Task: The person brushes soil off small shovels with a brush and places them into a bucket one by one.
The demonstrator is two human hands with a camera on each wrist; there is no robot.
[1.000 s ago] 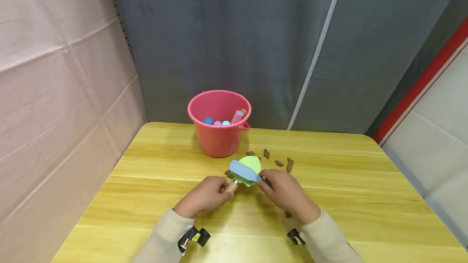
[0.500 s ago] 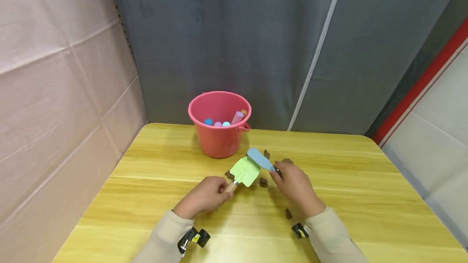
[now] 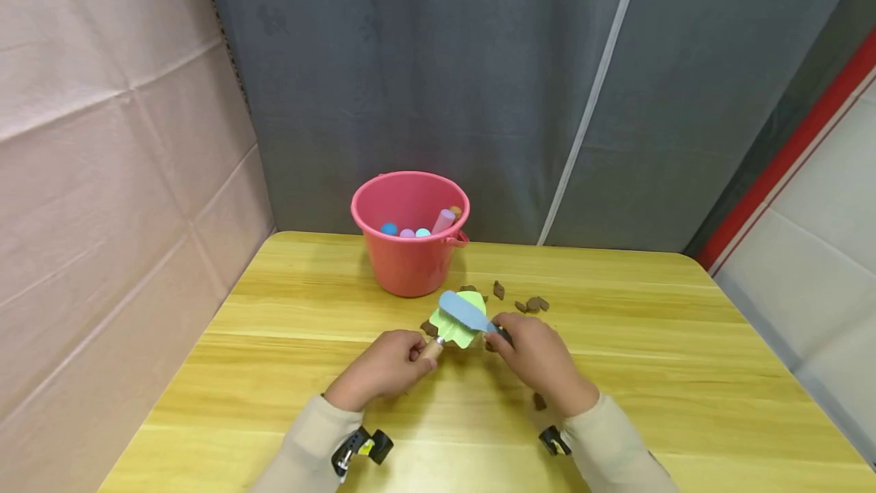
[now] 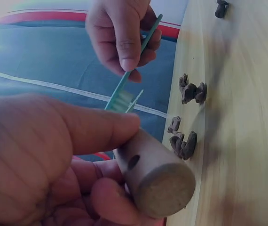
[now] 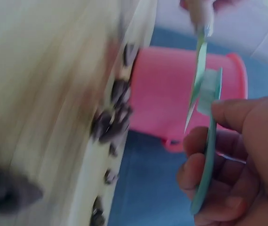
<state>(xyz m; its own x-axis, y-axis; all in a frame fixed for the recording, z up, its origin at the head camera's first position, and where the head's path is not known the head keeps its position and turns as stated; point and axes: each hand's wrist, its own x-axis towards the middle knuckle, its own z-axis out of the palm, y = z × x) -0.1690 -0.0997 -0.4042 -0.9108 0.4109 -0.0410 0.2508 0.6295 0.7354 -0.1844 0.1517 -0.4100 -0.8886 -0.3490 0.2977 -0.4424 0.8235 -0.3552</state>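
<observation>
My left hand (image 3: 383, 366) grips the wooden handle (image 4: 153, 176) of a small green toy shovel (image 3: 457, 335), its blade held above the table. The right hand (image 3: 537, 352) pinches the handle of a blue brush (image 3: 464, 311), which lies slantwise across the blade and hides part of it. In the right wrist view, the pale bristles (image 5: 206, 96) touch the face of the shovel blade (image 5: 199, 75). Several brown lumps (image 3: 532, 304) are scattered on the table around the shovel, one (image 3: 539, 401) beside my right wrist.
A pink bucket (image 3: 411, 268) stands behind the shovel, with blue, purple, mint and orange items inside. The wooden table (image 3: 301, 310) ends at a grey curtain (image 3: 438, 82). A pale cloth wall (image 3: 123, 173) borders the left side.
The brush first slid up and right to the blade's edge, then came back left over the blade with my right hand. The left hand and shovel stay nearly still.
</observation>
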